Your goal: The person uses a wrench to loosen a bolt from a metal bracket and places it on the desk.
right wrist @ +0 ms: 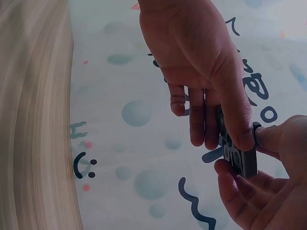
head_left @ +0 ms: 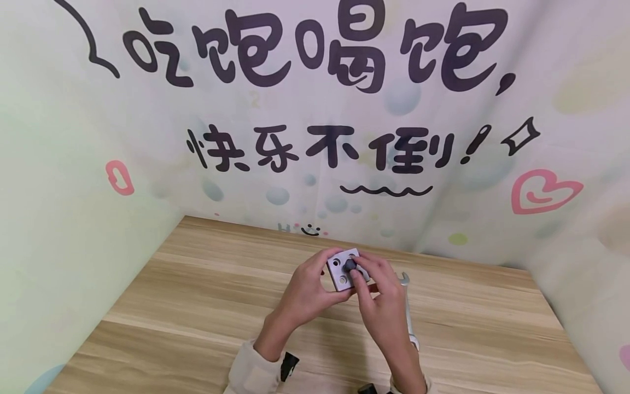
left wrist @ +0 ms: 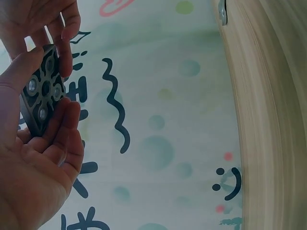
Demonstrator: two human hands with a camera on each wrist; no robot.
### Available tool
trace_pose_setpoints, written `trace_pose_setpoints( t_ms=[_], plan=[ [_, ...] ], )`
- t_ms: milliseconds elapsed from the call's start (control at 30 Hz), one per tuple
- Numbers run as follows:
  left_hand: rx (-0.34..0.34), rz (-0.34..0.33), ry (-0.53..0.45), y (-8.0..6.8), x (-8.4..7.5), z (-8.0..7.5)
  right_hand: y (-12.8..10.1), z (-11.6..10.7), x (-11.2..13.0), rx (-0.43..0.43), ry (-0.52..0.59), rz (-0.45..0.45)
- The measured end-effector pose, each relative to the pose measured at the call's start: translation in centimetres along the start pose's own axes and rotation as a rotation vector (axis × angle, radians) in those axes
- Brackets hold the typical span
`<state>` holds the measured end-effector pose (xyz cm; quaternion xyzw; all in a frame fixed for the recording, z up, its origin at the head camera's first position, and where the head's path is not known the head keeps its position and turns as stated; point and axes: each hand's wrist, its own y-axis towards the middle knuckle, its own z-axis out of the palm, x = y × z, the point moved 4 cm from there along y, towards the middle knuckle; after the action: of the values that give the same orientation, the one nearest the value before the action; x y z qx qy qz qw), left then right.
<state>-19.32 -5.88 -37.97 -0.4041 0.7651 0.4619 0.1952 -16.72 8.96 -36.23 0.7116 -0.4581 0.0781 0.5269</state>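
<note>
2 beige sleeves (head_left: 253,369) come up from the bottom of the frame, closest to where I stand. Beside the left cuff is a black piece (head_left: 289,365), and a black block (head_left: 366,388) pokes up at the bottom edge; I can't tell what either is.

Just beyond, below the centre and a little right, the person's hands meet over a square grey metal plate (head_left: 339,271), tilted and held up off the table. The left hand (head_left: 307,287) grips it by the left and lower edges. The right hand (head_left: 381,298) pinches a dark knob (head_left: 350,265) at the middle of the plate between thumb and finger; how deep the knob sits, I can't tell. Holes show near the plate's corners, and from the left wrist its other face has a recessed pattern.

Right of centre, partly hidden by the right arm, a silver wrench (head_left: 408,314) lies on the wood-grain table (head_left: 197,306).

Behind it all, the pale wall (head_left: 147,120) fills the upper frame, with 2 lines of dark lettering (head_left: 333,146) and a pink heart (head_left: 514,200) at right.
</note>
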Motion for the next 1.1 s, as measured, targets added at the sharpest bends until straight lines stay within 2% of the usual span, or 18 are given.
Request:
trace_pose_setpoints(
  t_ms=[133,300,500,833,1100],
  plan=[
    [0.000,-0.005,0.000,-0.01,0.04,0.03,-0.05,0.05,-0.10,0.015,0.005,0.013],
    [0.013,-0.026,-0.002,0.00,0.17,0.13,-0.17,0.20,-0.32,0.042,0.031,0.109],
    [0.033,-0.024,-0.021,-0.03,0.30,0.39,-0.20,0.24,-0.39,0.016,0.039,0.172],
    [0.046,-0.048,-0.017,-0.02,0.31,0.55,-0.20,0.26,-0.52,-0.034,0.002,0.099],
    [0.021,-0.043,-0.006,-0.01,0.39,0.40,-0.19,0.33,-0.42,-0.010,-0.013,0.056]
  ],
)
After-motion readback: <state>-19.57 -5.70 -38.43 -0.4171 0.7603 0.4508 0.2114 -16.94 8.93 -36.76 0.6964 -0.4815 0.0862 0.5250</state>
